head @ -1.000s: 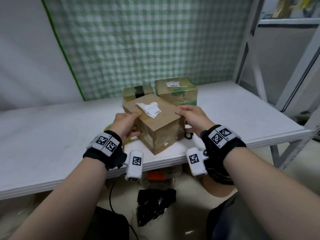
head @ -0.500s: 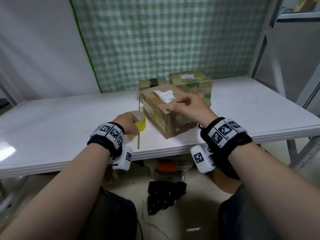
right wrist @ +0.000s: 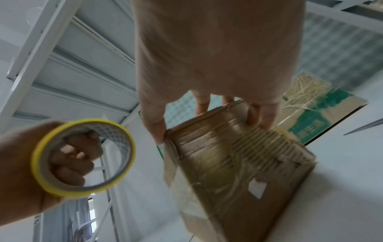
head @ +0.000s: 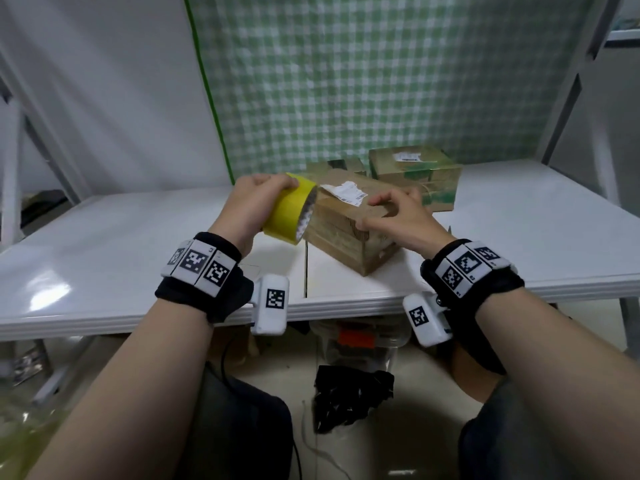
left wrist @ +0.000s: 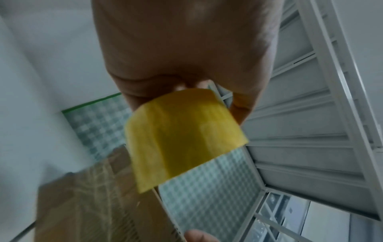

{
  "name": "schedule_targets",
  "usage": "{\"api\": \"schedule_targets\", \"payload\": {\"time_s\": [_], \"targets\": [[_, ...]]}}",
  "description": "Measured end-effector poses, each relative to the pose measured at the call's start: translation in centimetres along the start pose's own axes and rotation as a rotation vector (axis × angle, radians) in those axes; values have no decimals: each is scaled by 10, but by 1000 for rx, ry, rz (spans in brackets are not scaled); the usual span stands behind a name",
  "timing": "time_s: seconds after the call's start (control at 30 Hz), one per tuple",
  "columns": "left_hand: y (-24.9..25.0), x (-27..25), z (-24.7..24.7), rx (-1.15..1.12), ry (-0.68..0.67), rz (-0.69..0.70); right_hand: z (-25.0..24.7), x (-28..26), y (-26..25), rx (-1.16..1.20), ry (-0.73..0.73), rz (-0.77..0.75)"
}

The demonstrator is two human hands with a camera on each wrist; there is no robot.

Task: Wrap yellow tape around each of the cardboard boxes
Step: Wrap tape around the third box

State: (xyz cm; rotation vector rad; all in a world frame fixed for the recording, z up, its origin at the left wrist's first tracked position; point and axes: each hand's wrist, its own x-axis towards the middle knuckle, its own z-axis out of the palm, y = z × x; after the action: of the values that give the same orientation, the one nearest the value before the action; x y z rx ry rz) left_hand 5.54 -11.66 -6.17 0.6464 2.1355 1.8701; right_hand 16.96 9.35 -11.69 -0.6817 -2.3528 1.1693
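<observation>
My left hand (head: 263, 188) grips a yellow tape roll (head: 287, 211) in the air, just left of the near cardboard box (head: 343, 233). The right wrist view shows its fingers hooked through the roll's (right wrist: 47, 186) core. The box carries a torn white label and bears old clear tape (right wrist: 238, 163). My right hand (head: 391, 216) holds the box's top, thumb on the near edge and fingers curled over the far edge. Two more boxes stand behind it: a larger one with green print (head: 415, 171) and a small one (head: 332, 167). No tape runs between roll and box.
The boxes stand on a white table (head: 138, 244) with a seam down its middle. A green checked cloth (head: 346, 81) hangs behind. A metal shelf frame (head: 588, 81) rises at the right. Under the table lie a black bag (head: 349, 393) and a plastic container (head: 356, 337).
My left hand let go of the box, took the yellow roll from the table at the left and lifted it beside the box. My right hand stayed on the box.
</observation>
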Motion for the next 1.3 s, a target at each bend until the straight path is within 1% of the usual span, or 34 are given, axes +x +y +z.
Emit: {"api": "schedule_targets", "payload": {"time_s": [0.13,0.17,0.27,0.3,0.4,0.47,0.63,0.77,0.87,1.0,1.13,1.3], "targets": [[6,-13,4,-85,-40,59,4,7,-2,31,-118,-86],[7,-18,7,-105,-68,71,4,9,-3,41,-147,-91],[7,-29,20,-149,-221,91,-1,9,-7,51,-194,-91],[6,-32,25,-156,-261,102,-4,8,-9,69,-183,-98],[4,-37,39,-183,-333,115,-15,0,-19,221,-72,-110],[4,-39,47,-185,-345,113,-22,-9,-25,298,-37,-126],[3,-38,63,-179,-358,141,-22,-17,-32,385,34,-151],[3,-38,69,-128,-382,185,-21,-20,-35,432,86,-152],[4,-43,72,-67,-400,206,-20,-19,-38,410,118,-204],[6,-47,71,-26,-419,183,-22,-15,-37,273,195,-269],[11,-50,66,74,-486,180,-28,-12,-31,246,223,-310],[15,-48,62,54,-507,129,-29,-9,-30,139,238,-359]]}}
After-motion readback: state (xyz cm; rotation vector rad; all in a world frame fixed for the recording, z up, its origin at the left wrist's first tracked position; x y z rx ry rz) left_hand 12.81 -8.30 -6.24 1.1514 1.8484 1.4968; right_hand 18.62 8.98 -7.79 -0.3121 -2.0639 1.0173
